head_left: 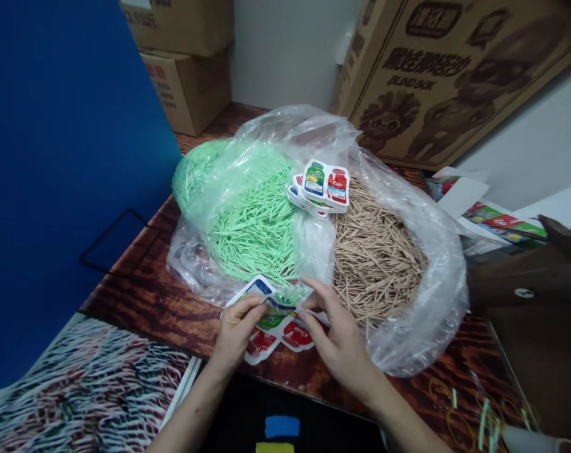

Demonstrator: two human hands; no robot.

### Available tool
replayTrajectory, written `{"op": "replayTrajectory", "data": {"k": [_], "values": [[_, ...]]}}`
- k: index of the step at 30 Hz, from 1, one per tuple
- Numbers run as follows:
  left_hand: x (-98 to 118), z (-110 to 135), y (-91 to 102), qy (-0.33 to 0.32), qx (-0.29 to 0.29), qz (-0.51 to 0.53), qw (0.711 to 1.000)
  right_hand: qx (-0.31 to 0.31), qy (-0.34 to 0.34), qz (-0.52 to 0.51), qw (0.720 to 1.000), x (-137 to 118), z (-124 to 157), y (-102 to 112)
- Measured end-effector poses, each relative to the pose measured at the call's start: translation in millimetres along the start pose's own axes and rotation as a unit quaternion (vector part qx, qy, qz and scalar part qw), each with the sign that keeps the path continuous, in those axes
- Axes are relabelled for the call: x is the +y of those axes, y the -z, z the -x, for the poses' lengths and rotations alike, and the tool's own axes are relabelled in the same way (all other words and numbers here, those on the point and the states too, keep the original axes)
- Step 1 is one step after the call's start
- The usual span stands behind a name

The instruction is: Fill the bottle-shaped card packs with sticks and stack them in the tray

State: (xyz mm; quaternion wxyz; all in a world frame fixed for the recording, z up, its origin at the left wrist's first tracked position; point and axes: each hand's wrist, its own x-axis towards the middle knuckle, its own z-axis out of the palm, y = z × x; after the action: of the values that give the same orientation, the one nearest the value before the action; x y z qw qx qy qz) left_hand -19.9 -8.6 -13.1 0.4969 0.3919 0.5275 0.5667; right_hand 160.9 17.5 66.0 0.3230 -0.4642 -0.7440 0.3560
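Both my hands rest on a small white plastic tray [271,327] printed with bottle shapes, lying at the table's near edge. My left hand [236,330] grips its left side with curled fingers. My right hand [337,336] pinches its right side, fingers partly stretched. A few green sticks [292,294] lie in the tray. Just behind stand two clear plastic bags: one full of green sticks [252,217], one full of tan sticks [375,258]. A stack of the same bottle-shaped trays [321,185] lies on top between the bags.
A dark wooden table [153,302] carries it all. A blue panel [54,157] stands at the left, cardboard boxes [186,69] and a large printed carton [436,69] at the back. Printed paper [497,220] lies at the right; rubber bands and loose green sticks [483,421] lie near the right front.
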Motion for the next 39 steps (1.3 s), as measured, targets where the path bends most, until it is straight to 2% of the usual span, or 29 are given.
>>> {"op": "replayTrajectory", "data": {"k": [3,5,8,11,14,20,24,28,32,35,37,39], "values": [[0.7,-0.6,3.4,0.016,0.002,0.021,1.0,-0.012,0.054,0.009,0.998,-2.4,-1.7,4.4],[6.9,-0.8,4.9,0.001,-0.013,0.01,1.0,-0.03,0.085,0.02,0.996,-4.7,-3.8,8.0],[18.0,-0.4,6.0,-0.031,-0.052,-0.03,0.998,-0.045,0.094,0.016,0.994,-7.1,-4.9,10.7],[23.3,1.1,5.8,-0.052,-0.058,-0.058,0.995,0.009,0.089,-0.023,0.996,-8.3,-3.2,9.1],[21.9,2.3,4.7,-0.056,-0.039,-0.064,0.996,0.056,0.081,-0.042,0.994,-8.7,-2.6,4.7],[10.0,2.6,4.1,-0.016,0.001,-0.037,0.999,0.001,0.118,-0.003,0.993,-3.4,-6.7,-4.2],[5.2,4.6,2.7,0.026,0.011,0.012,1.0,0.016,0.104,-0.007,0.994,-1.7,-5.8,-4.3],[9.6,8.4,-3.1,0.05,0.009,0.033,0.998,-0.031,0.088,-0.008,0.996,-3.5,-4.9,-1.3],[10.7,14.3,-9.2,0.082,0.009,0.079,0.994,-0.032,0.061,-0.022,0.997,-3.0,-5.1,1.8],[10.7,19.1,-7.3,0.103,0.01,0.086,0.991,-0.069,0.061,-0.017,0.996,-1.0,-3.0,2.4],[15.0,20.0,-0.9,0.109,-0.027,0.065,0.992,-0.061,0.074,-0.018,0.995,-1.8,0.7,2.1],[23.4,18.2,8.3,0.132,-0.12,0.028,0.984,-0.04,0.094,-0.007,0.995,-5.6,4.8,1.6]]}}
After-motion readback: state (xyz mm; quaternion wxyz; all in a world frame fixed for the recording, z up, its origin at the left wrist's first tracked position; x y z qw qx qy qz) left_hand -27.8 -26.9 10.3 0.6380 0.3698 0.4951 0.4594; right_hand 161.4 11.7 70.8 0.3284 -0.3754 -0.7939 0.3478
